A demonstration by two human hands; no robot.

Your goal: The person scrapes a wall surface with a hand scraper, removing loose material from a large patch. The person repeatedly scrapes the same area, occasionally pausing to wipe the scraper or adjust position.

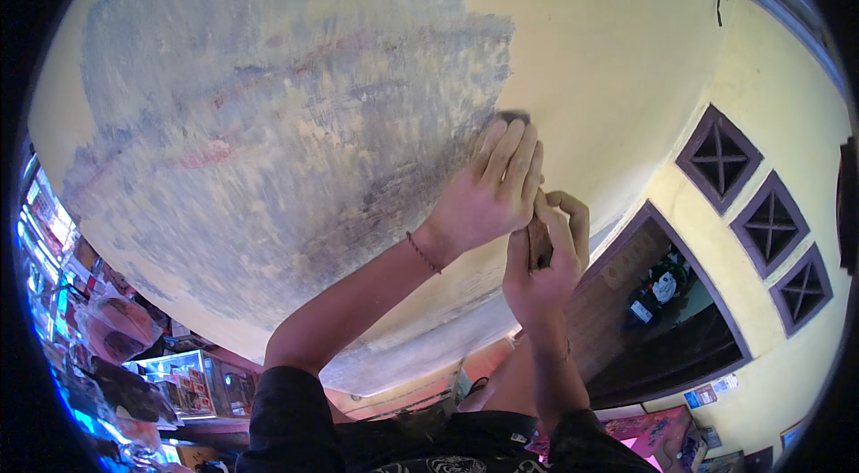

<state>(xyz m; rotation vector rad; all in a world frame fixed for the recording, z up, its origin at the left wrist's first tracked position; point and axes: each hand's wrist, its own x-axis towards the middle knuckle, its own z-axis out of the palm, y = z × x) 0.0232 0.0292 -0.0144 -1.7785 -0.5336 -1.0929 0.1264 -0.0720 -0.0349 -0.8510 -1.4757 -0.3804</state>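
My right hand (548, 263) is closed around the wooden handle (539, 245) of a tool, which has a dark hole near its lower end. My left hand (492, 182) lies flat over the front of that tool, fingers stretched toward its dark tip (514, 118). The fingers hide most of the tool's head, so its exact kind cannot be made out. Tip and left hand are at the wall (599, 43), by the right border of a large rough blue-grey patch (295, 106) with worn streaks and reddish marks. Smooth cream paint surrounds this patch.
To the right, a dark-framed doorway (741, 343) stands below several diamond-shaped vents (718, 157). A glass display case (199, 383) and bagged goods (116, 325) crowd the lower left. A pink patterned item (658, 437) sits at lower right. A short cable (721, 3) sticks out high on the wall.
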